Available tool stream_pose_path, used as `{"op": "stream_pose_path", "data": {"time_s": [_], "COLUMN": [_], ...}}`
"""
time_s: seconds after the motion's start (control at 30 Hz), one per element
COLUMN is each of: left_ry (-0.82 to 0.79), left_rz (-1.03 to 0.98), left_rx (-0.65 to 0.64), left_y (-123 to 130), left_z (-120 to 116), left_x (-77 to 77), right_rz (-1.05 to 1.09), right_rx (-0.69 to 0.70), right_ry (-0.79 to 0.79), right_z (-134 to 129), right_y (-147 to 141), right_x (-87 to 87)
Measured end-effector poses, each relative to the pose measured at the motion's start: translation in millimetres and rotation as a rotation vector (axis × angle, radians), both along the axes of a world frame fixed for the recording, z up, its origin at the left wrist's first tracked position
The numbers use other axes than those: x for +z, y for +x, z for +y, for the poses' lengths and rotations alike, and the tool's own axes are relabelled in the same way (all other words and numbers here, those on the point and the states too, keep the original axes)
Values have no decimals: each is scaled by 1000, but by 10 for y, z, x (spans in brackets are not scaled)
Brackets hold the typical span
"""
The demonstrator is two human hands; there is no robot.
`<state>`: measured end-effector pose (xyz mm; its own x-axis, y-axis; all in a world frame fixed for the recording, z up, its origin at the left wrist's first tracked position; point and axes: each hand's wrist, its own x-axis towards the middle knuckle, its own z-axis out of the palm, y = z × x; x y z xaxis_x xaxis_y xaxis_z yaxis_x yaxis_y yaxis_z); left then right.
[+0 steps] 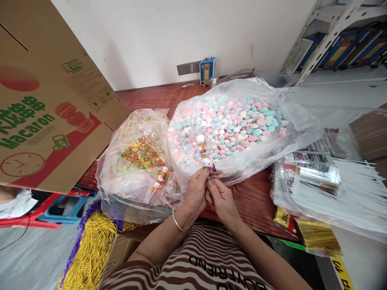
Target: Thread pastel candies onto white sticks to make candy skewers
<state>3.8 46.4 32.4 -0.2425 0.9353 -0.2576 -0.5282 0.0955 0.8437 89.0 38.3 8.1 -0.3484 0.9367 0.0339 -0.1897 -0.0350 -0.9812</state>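
Note:
My left hand (196, 191), with a white bangle at the wrist, is closed on the lower end of a candy skewer (203, 150). The skewer stands up from my fingers with a white piece on top, colored rings below it and a white figure near the bottom. Close against it on the right, my right hand (221, 197) is pinched just below the figure; what its fingertips hold is too small to tell. Behind both hands lies a clear bag of pink, blue and white candies (242, 125). Left of it is a bag of small colored rings (142, 152), with another skewer (160, 179) on its front.
A large cardboard box (57, 104) stands at the left. White sticks (356, 189) and silver packets (320, 175) lie at the right, gold twist ties (317, 233) below them. A blue device (207, 71) is by the wall, a shelf (335, 36) at the upper right.

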Motion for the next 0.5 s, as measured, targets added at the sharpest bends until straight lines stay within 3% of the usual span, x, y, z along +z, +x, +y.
{"op": "stream_pose_path", "data": {"time_s": [0.13, 0.27, 0.5], "left_ry": [63, 190, 166], "left_rz": [-5, 130, 463], "left_rx": [32, 120, 159], "left_y": [-90, -173, -271], "left_z": [17, 10, -116], "left_x": [-32, -99, 11], "right_rz": [-52, -48, 31], "right_rx": [-104, -221, -166], "right_ry": [96, 131, 136], "right_z": [100, 210, 252], "right_y": [37, 25, -220], "right_x": [34, 96, 110]}}
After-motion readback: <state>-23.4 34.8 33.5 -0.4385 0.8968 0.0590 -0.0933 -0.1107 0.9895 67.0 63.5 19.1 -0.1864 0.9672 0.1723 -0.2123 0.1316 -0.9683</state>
